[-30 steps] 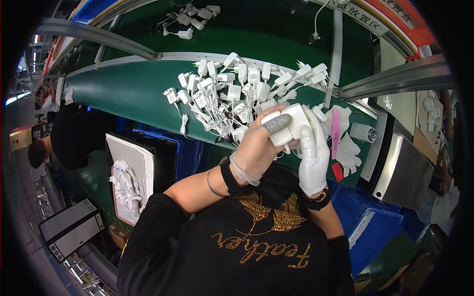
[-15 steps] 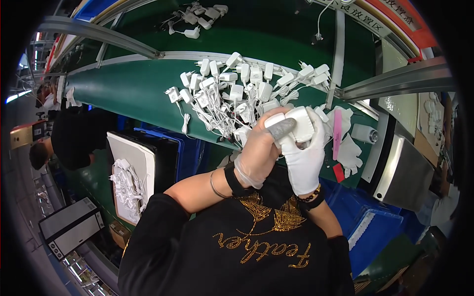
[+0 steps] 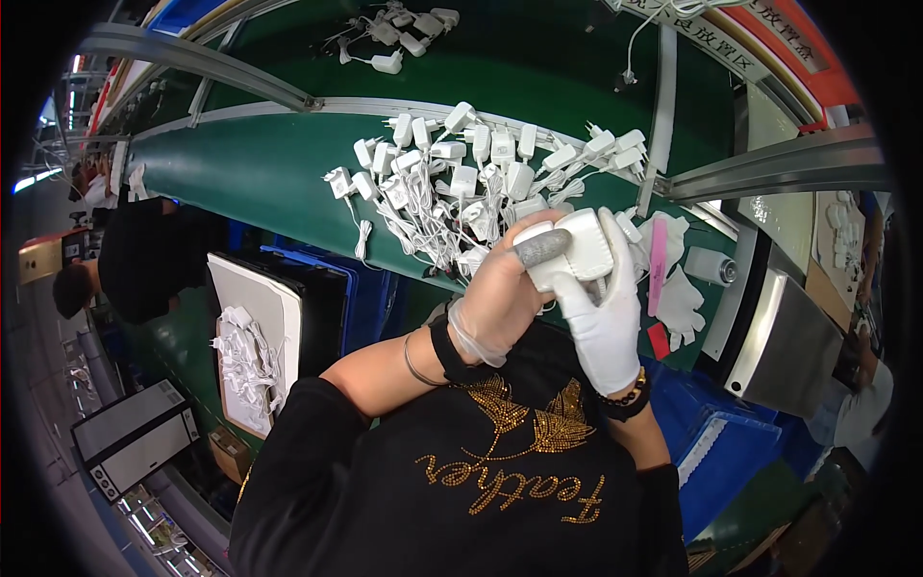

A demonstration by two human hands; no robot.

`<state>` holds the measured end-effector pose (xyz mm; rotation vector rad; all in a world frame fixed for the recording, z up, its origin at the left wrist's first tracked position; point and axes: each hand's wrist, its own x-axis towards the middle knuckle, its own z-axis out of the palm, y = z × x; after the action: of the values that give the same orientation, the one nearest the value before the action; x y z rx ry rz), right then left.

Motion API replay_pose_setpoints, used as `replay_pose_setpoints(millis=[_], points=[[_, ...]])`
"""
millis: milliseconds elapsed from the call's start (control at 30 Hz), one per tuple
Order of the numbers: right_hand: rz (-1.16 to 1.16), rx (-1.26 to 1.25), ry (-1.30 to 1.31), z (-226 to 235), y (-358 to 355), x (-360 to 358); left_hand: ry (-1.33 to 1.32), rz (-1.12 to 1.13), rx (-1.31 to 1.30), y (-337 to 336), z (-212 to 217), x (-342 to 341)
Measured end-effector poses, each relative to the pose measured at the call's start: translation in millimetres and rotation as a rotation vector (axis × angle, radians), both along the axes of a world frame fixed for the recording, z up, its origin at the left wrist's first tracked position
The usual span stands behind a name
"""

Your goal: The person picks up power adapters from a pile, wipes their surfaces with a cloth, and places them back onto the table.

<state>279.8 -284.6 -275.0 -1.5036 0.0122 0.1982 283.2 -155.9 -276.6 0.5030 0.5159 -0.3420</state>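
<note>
Two white power adapters meet side by side in front of my chest. My left hand, in a thin clear glove with a grey cover on the thumb, is closed on the left adapter, thumb pressed over its top. My right hand, in a white fabric glove, grips the right adapter between thumb and fingers. Just beyond lies a heap of white power adapters with plug pins and bundled cords, on the green bench. The undersides of the held adapters are hidden.
Right of my hands lie a pink strip, a white glove, a can and a red piece. Blue bins stand lower right. At left are a board of adapters and a person in black.
My right hand has shifted slightly right and down, its wrist turning outward. The two adapters have tilted a little and still lie side by side. My left hand has barely moved.
</note>
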Motion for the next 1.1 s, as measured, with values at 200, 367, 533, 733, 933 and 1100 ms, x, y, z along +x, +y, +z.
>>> replay_pose_setpoints(millis=[200,367,533,733,933,1100], points=[[-0.004,-0.279,-0.166,-3.9,8.2,0.8,-0.075,0.022,0.151,-3.8,-1.8,-4.2],[-0.041,-0.248,-0.099,1.3,-3.2,-1.2,-0.112,-0.029,0.249,-1.8,-0.8,-2.3],[0.116,-0.281,-0.143,-3.2,-14.0,15.2,-0.137,-0.179,0.286,11.6,4.3,2.9],[-0.013,-0.202,-0.138,-5.4,-5.5,23.9,-0.319,-0.048,0.273,34.4,3.4,16.6],[0.02,-0.002,-0.095,-33.1,36.2,14.2,-0.553,-0.343,0.506,43.2,3.5,36.4],[-0.106,0.064,-0.198,-17.3,5.0,53.6,-0.988,-0.34,1.49,136.6,-6.4,111.2]])
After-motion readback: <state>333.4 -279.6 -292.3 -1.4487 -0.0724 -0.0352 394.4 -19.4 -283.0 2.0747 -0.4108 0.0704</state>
